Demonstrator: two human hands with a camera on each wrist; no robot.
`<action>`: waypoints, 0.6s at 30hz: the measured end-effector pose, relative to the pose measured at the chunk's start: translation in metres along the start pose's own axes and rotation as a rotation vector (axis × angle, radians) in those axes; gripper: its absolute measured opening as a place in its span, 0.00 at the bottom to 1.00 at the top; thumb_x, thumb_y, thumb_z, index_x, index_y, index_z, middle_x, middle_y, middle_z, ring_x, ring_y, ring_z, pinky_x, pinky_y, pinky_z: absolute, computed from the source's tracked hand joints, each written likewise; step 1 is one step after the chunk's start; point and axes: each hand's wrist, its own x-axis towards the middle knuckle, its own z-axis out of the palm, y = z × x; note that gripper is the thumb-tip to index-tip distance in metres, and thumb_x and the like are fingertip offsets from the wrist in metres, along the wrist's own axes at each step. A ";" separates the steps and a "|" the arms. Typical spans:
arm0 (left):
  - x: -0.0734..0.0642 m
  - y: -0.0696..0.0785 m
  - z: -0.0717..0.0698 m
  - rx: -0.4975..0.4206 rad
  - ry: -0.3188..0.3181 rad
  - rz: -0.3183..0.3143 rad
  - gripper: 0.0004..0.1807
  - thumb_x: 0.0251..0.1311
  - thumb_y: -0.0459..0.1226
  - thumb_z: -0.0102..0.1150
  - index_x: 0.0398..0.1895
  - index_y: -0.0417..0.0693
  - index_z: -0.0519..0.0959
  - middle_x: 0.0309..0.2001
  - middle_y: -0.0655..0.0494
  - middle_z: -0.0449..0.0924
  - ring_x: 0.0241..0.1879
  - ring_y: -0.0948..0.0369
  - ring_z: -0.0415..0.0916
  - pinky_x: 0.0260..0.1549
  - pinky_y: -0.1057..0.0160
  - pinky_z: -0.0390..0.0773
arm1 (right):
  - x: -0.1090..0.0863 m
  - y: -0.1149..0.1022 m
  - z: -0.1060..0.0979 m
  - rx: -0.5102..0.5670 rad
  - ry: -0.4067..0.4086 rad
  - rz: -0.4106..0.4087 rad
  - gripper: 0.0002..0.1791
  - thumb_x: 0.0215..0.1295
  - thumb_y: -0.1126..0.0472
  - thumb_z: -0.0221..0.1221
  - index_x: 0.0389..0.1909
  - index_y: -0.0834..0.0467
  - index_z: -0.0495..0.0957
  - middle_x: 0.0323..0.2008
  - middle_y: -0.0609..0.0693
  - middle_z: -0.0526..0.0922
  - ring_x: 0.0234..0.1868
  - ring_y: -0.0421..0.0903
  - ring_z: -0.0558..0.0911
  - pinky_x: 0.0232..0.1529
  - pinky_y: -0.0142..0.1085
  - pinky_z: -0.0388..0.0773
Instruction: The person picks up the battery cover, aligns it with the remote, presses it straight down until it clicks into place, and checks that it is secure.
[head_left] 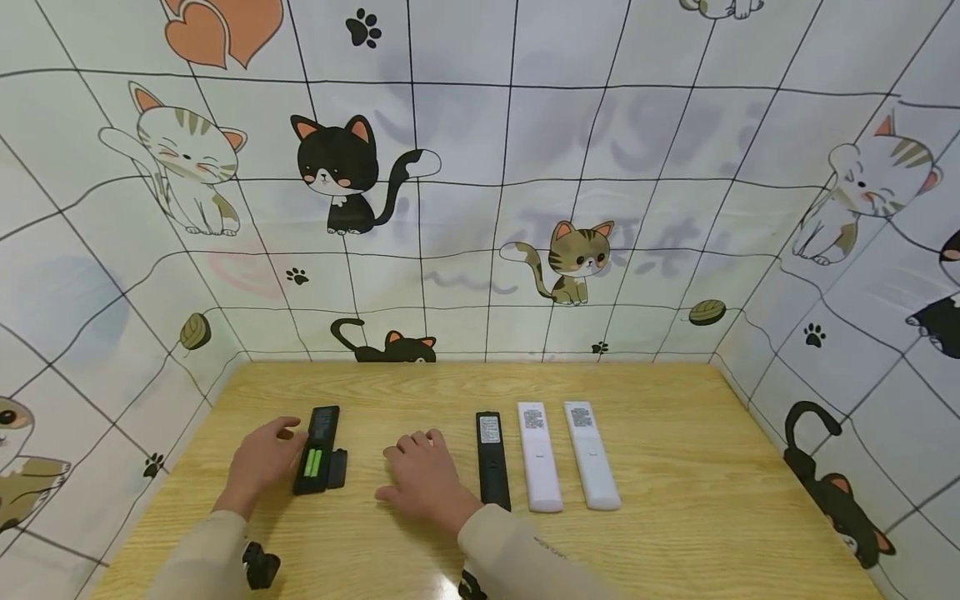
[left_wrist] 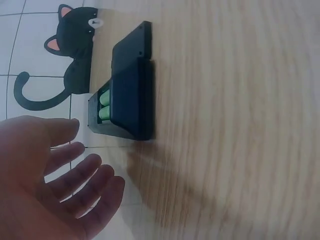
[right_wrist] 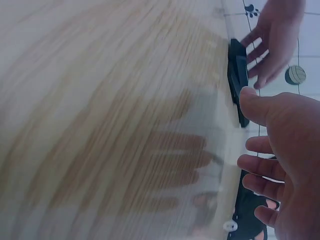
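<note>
On the left part of the table lies a black remote control (head_left: 323,427) with its battery compartment uncovered. Two green batteries (head_left: 312,462) sit side by side inside it. Its black battery cover (head_left: 337,469) is at the remote's right edge. My left hand (head_left: 267,460) is just left of the remote; in the left wrist view the left hand (left_wrist: 60,185) has loosely bent fingers, a gap from the remote (left_wrist: 131,102), and holds nothing. My right hand (head_left: 426,482) hovers over the table right of the cover, holding nothing, its fingers relaxed in the right wrist view (right_wrist: 292,155).
Right of my right hand lie another black remote (head_left: 492,467) and two white remotes, one (head_left: 539,467) beside the other (head_left: 593,467), all back side up. Cat-patterned sheeting (head_left: 465,200) rises behind the wooden table (head_left: 697,475) and along both sides.
</note>
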 end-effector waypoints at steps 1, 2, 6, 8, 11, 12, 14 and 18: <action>0.001 -0.001 0.000 -0.013 -0.003 -0.015 0.27 0.71 0.46 0.47 0.64 0.35 0.69 0.54 0.32 0.77 0.50 0.39 0.77 0.44 0.40 0.77 | 0.003 -0.004 0.000 0.000 -0.006 -0.004 0.33 0.61 0.28 0.52 0.61 0.42 0.74 0.53 0.40 0.77 0.56 0.42 0.73 0.63 0.42 0.65; 0.002 -0.001 0.000 -0.023 -0.004 -0.026 0.27 0.70 0.46 0.47 0.64 0.35 0.69 0.54 0.32 0.77 0.49 0.39 0.77 0.44 0.41 0.77 | 0.005 -0.008 0.000 0.002 -0.012 -0.007 0.33 0.61 0.28 0.52 0.61 0.42 0.73 0.53 0.39 0.77 0.56 0.41 0.73 0.63 0.42 0.64; 0.006 -0.001 0.002 -0.038 0.006 -0.053 0.27 0.69 0.45 0.49 0.62 0.32 0.70 0.53 0.31 0.78 0.47 0.39 0.78 0.44 0.41 0.77 | 0.017 -0.022 0.000 0.012 -0.022 -0.007 0.33 0.62 0.27 0.50 0.62 0.41 0.73 0.54 0.39 0.76 0.57 0.41 0.73 0.62 0.42 0.65; 0.006 0.000 0.002 -0.039 0.015 -0.073 0.28 0.69 0.46 0.50 0.61 0.32 0.71 0.52 0.31 0.78 0.47 0.40 0.78 0.44 0.42 0.78 | 0.023 -0.028 0.001 0.018 -0.024 -0.006 0.33 0.62 0.27 0.50 0.61 0.40 0.73 0.54 0.39 0.76 0.56 0.41 0.73 0.61 0.42 0.65; 0.007 0.003 0.003 -0.041 0.023 -0.097 0.28 0.68 0.46 0.50 0.60 0.31 0.72 0.52 0.32 0.79 0.47 0.40 0.78 0.44 0.42 0.78 | 0.032 -0.034 0.004 0.017 -0.025 -0.001 0.32 0.63 0.28 0.49 0.61 0.40 0.73 0.54 0.39 0.76 0.56 0.41 0.73 0.61 0.42 0.67; 0.007 0.004 0.003 -0.041 0.024 -0.100 0.28 0.68 0.46 0.51 0.60 0.31 0.72 0.52 0.32 0.79 0.47 0.40 0.78 0.44 0.42 0.78 | 0.034 -0.035 0.005 0.015 -0.021 0.003 0.31 0.63 0.28 0.49 0.61 0.40 0.73 0.54 0.39 0.77 0.56 0.41 0.74 0.60 0.41 0.67; 0.009 0.006 0.004 -0.045 0.021 -0.102 0.29 0.67 0.47 0.52 0.60 0.31 0.72 0.52 0.32 0.79 0.46 0.40 0.78 0.43 0.43 0.78 | 0.039 -0.037 0.007 0.003 -0.010 0.012 0.31 0.63 0.27 0.48 0.60 0.39 0.73 0.52 0.38 0.77 0.55 0.40 0.74 0.59 0.41 0.68; 0.013 0.009 0.007 -0.046 0.011 -0.110 0.30 0.66 0.49 0.54 0.59 0.31 0.73 0.51 0.33 0.79 0.45 0.43 0.79 0.40 0.45 0.79 | 0.045 -0.040 0.008 -0.016 0.007 0.022 0.30 0.62 0.26 0.47 0.56 0.38 0.75 0.49 0.38 0.78 0.51 0.40 0.75 0.56 0.39 0.69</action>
